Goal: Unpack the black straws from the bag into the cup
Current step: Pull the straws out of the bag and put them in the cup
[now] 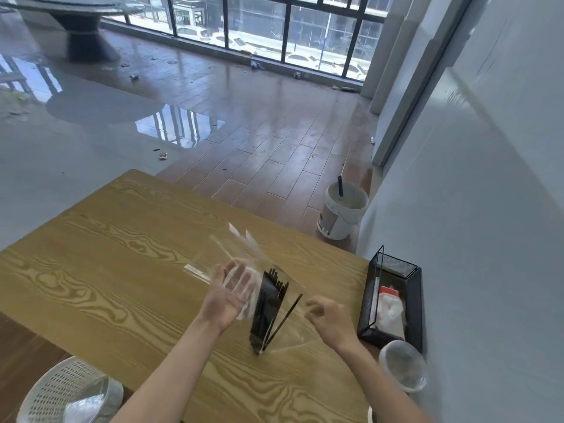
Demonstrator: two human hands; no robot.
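A: Eyes on the middle of the desk (128, 239), pale wood with bold swirling grain. A clear, crinkly plastic bag (244, 264) stands up off it, mouth flaring toward the far side, its upper film blurred.

B: And the black straws (267, 312)?

A: Inside the bag's lower half, a tight bundle of thin, straight black sticks, bottoms near the desk. One straw leans away from the bundle, tilting right.

B: Hands?

A: The left hand (227, 296) is spread wide, fingers straight, palm against the left side of the bag; part of the film overlies its fingers. The right hand (328, 319) sits just right of the bag, fingers loosely curled. Whether it pinches the film's edge, I can't tell; no straw is in it.

B: The cup?

A: A clear plastic cup (403, 369), round and glossy, stands at the desk's right edge, near the right wrist. It's apart from the bag.

B: What else is about?

A: Just beyond the cup, a black wire-mesh tray (393, 300) with white paper and something red in it, against the pale wall. A white perforated basket (61, 389) shows at lower left, shiny film in it. On the wood-plank floor beyond the desk stands a white bucket (341, 212) with a dark handle sticking out.
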